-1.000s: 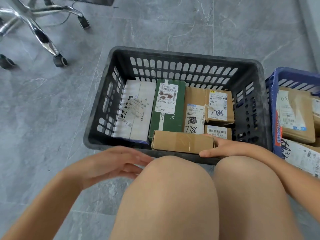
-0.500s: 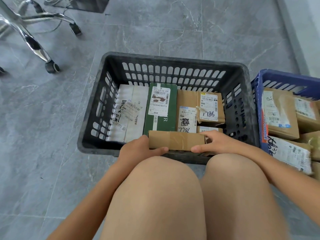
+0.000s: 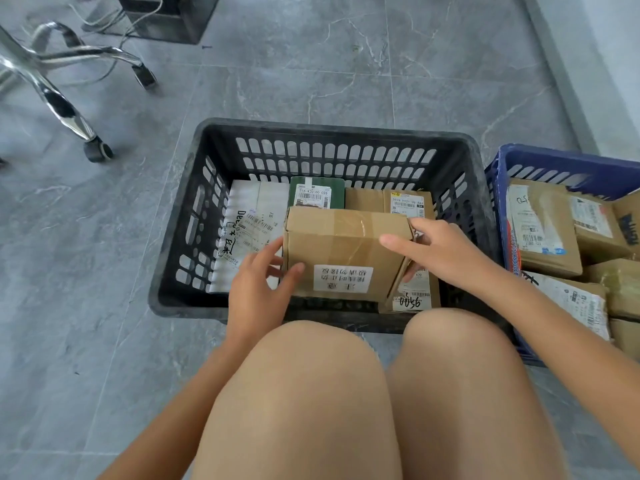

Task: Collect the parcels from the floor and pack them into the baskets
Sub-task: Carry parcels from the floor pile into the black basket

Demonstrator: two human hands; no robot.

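Above the black plastic basket (image 3: 194,216), my left hand (image 3: 258,289) and right hand (image 3: 440,252) grip a taped cardboard box (image 3: 343,251) by its ends. Labelled parcels (image 3: 249,233) lie beneath; a blue basket (image 3: 498,188) stands alongside.

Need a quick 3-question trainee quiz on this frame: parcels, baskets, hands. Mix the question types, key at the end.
1. True or false: the brown cardboard box held over the black basket is gripped by one hand only.
2. Which basket stands on the person's right? A) blue basket B) red basket C) green basket
3. Fill in: the parcel partly hidden behind the held box, between the white parcel and the brown ones, is ____ in colour.

Key:
1. False: the left hand and the right hand each hold a side.
2. A
3. Green: the green parcel.
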